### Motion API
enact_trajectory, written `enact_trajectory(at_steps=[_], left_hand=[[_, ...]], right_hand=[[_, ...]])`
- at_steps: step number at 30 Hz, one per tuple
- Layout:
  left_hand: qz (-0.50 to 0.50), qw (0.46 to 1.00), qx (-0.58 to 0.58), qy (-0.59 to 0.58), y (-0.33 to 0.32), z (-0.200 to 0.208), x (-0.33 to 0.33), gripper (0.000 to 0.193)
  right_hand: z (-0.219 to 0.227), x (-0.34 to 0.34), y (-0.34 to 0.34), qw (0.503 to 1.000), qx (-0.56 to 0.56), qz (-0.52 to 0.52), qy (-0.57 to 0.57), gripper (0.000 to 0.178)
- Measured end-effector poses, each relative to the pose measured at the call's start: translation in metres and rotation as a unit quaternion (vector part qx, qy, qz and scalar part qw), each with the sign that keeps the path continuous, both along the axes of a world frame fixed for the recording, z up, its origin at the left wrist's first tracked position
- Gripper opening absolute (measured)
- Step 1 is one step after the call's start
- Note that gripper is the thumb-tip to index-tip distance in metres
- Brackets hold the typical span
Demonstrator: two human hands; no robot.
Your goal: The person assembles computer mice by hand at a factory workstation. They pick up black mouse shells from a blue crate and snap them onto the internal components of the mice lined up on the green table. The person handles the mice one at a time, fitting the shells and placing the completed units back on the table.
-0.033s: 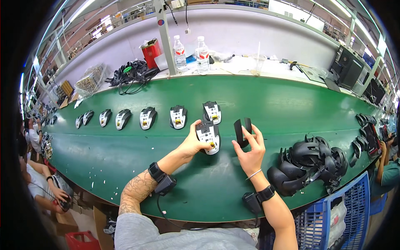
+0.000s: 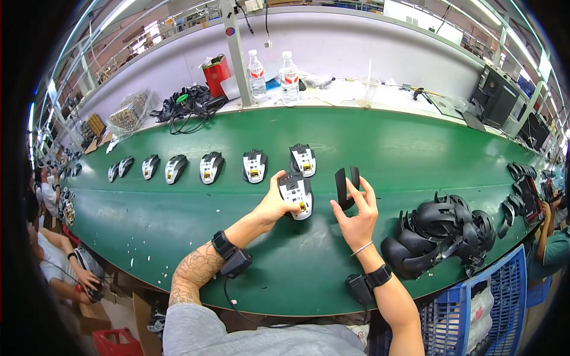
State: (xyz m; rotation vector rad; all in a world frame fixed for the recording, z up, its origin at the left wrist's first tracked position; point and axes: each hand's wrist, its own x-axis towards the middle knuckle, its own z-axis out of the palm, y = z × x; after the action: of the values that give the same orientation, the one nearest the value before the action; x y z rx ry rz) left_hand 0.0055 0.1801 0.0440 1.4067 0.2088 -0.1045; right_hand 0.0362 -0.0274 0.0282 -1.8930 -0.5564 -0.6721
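While the white-and-black mouse (image 2: pixel 294 193) sits over the green table (image 2: pixel 297 261), grasped by the left hand (image 2: pixel 271 207), the right hand (image 2: pixel 358 221) pinches a dark curved part (image 2: pixel 341 187), apart from it. Light thumb pressure near the yellow component (image 2: pixel 302 206) seems wise, as does staying clear of the similar mouse (image 2: pixel 304 159) just beyond.

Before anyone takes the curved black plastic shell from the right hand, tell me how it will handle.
The shell is probably light, being thin-walled. It seems fairly stiff, since its upper ends stand unsupported above the right hand. Its curved form may rock if pushed.
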Motion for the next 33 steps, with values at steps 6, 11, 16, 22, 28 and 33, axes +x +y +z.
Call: enact_trajectory(at_steps=[6, 11, 16, 22, 28, 33], left_hand=[[0.031, 0.999, 0.002, 0.009, -0.002, 0.003, -0.003, 0.106], [0.007, 0.999, -0.023, 0.026, -0.004, 0.012, -0.005, 0.105], [0.045, 0.999, 0.006, -0.015, -0.003, 0.006, -0.006, 0.106], [0.08, 0.996, 0.028, -0.032, -0.01, 0.006, -0.005, 0.107], [0.016, 0.998, -0.052, -0.038, -0.012, -0.001, -0.003, 0.09], [-0.02, 0.984, -0.153, -0.084, -0.019, 0.001, -0.01, 0.061]], right_hand=[[0.002, -0.007, 0.006, 1.0, -0.003, 0.017, -0.006, 0.058], [-0.001, -0.006, 0.007, 0.999, -0.013, 0.033, -0.02, 0.06], [0.002, -0.01, 0.008, 0.999, -0.006, 0.035, -0.021, 0.063], [0.002, -0.024, 0.021, 0.989, 0.092, 0.111, 0.021, 0.078], [0.0, -0.038, 0.029, 0.986, 0.055, 0.149, 0.043, 0.067], [-0.003, -0.035, 0.03, 0.991, 0.066, 0.112, 0.038, 0.064]])
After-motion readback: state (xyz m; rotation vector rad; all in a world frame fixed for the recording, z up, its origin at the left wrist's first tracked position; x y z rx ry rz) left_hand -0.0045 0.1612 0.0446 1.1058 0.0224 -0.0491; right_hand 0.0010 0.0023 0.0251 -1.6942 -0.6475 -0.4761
